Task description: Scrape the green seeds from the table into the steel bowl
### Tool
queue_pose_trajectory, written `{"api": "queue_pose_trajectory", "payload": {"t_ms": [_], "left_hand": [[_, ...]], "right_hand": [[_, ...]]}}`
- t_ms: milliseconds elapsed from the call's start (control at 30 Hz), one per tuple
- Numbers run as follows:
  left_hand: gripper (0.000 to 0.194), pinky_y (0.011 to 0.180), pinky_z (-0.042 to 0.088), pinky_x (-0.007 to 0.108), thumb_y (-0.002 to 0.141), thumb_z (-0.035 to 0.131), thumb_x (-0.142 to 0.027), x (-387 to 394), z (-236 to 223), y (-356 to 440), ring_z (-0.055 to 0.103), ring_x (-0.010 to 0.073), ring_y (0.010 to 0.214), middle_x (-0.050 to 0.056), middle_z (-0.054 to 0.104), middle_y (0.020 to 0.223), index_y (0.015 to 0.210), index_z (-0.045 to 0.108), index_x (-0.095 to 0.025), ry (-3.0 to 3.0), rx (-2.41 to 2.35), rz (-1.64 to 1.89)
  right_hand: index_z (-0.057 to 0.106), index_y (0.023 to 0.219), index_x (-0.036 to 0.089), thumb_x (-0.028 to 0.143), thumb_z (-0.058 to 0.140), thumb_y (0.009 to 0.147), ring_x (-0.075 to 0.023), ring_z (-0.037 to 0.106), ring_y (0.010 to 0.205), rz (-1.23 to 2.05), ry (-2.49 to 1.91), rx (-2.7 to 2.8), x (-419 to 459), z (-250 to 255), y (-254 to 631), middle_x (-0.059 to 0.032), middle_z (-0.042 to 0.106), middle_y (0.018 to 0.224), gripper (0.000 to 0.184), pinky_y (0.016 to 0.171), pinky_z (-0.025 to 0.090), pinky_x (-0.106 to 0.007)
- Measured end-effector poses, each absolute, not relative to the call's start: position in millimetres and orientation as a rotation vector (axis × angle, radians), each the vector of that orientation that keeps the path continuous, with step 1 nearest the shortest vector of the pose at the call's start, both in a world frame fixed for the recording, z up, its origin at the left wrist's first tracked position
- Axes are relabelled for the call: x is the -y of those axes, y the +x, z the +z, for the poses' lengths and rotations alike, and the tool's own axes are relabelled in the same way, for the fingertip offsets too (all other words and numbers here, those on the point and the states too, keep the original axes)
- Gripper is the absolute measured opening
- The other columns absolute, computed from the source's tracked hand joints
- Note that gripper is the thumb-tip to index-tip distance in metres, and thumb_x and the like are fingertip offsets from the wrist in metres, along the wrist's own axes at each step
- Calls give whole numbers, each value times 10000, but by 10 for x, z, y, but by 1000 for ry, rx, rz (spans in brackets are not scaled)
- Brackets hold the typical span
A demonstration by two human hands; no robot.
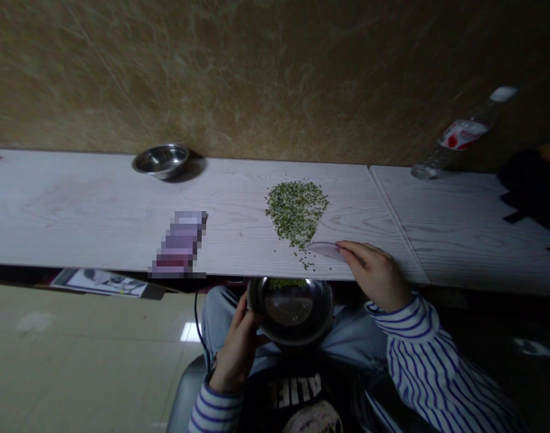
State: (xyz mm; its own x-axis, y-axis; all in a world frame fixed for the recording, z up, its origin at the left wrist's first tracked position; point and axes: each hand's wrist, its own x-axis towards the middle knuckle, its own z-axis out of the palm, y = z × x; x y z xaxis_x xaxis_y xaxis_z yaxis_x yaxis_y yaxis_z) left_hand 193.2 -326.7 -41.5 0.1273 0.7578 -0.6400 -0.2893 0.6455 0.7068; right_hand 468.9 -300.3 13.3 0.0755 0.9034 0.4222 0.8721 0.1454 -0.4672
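Note:
My left hand (pixel 241 343) grips the left side of a shiny metal bowl (pixel 297 334), its fingers closed on the rim. This bowl is just below the table's front edge, above my lap, with some small green beans inside near its far side. Between the thumb and fingers of my right hand (pixel 374 267) is a thin, pale, curved-edged scraper-like piece (pixel 326 249); its exact kind is unclear. It rests at the near end of a spread of small green beans (pixel 297 210) on the table. A few beans lie scattered close to the front edge.
The white wood-grain table (pixel 238 240) runs against a brown marbled wall (pixel 256 78). Another metal bowl (pixel 161 161) stands at the back left, with a pixelated flat object (pixel 178 243) in front. A clear bottle (pixel 455 138) stands back right, beside a dark item (pixel 534 186).

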Motion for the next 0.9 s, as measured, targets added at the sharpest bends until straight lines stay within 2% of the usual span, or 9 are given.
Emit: {"api": "queue_pose_trajectory", "payload": {"t_ms": [167, 367, 667, 900], "left_hand": [[772, 603, 487, 256, 758, 606, -257, 3269, -434, 1932, 597, 229, 967, 79, 636, 1268, 1503, 412, -311, 481, -1224, 803], [769, 642, 513, 293, 726, 646, -256, 3269, -423, 1941, 609, 245, 956, 104, 657, 1220, 1473, 463, -272, 451, -1222, 821], [760, 635, 512, 270, 781, 636, -304, 3274, -472, 1943, 598, 245, 1016, 85, 625, 1316, 1507, 412, -315, 501, -1189, 800], [765, 633, 513, 279, 742, 676, -315, 3260, -436, 2010, 614, 254, 995, 96, 631, 1327, 1478, 467, -301, 486, -1183, 788]], "right_hand": [[751, 1045, 196, 258, 512, 936, -250, 738, 862, 48, -1730, 1748, 3017, 128, 4745, -98, 781, 972, 270, 776, 594, -377], [749, 1057, 199, 264, 510, 942, -249, 738, 867, 78, -1745, 1756, 3052, 115, 4749, -97, 780, 971, 273, 777, 594, -375], [749, 1044, 194, 253, 505, 939, -237, 745, 867, 26, -1782, 1741, 3205, 127, 4791, -89, 786, 978, 272, 770, 601, -356], [736, 1048, 133, 207, 508, 950, -229, 742, 832, -23, -1711, 1809, 3309, 170, 4620, -112, 781, 944, 259, 753, 598, -341]]}}
